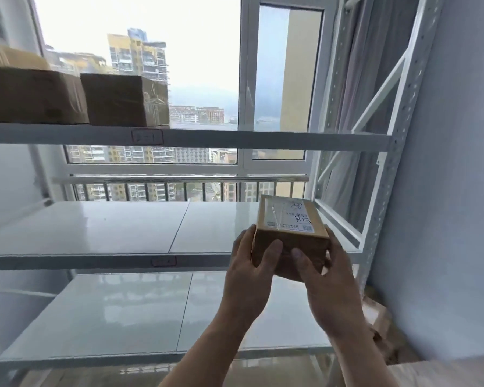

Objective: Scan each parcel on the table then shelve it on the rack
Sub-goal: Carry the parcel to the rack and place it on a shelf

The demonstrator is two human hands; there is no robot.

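Note:
A small brown cardboard parcel (289,222) with a white shipping label on top is held in both my hands at the right end of the rack's middle shelf (95,230), at its front edge. My left hand (252,263) grips its left side, thumb across the near face. My right hand (330,283) grips the right side, thumb also on the near face. Whether the parcel's base touches the shelf is hidden by my hands. Two larger brown parcels (125,99) (31,94) sit on the left of the top shelf (235,139).
The white metal rack has a lower shelf (109,311) below and a perforated upright (386,191) at the right, beside a grey wall. A large window stands behind the rack. Brown boxes (377,322) lie on the floor at the lower right.

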